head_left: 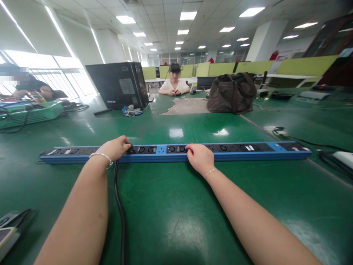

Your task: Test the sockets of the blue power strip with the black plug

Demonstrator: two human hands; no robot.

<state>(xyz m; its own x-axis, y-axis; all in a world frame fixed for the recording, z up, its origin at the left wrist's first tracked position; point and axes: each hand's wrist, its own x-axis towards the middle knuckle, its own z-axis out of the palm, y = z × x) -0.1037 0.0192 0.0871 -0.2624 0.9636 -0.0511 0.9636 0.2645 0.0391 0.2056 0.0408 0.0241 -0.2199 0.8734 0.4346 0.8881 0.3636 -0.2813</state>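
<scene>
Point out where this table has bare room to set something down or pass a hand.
Widest: the green tabletop between the black cable and the right forearm, in front of the blue power strip. Another bare band runs behind the strip, before the gloves and brown bag. Crowded: around the left hand and by the green basket.

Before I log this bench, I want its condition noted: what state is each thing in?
Power strip: lying flat
Black cable: unclear whether plugged in
Left hand: fingers bent at strip, grip unclear
Right hand: fingers curled, touching strip
Ceiling lights: on
Gloves: crumpled
Computer case: near side closed
Bag: standing; closure unclear
Green basket: holding cables
</scene>
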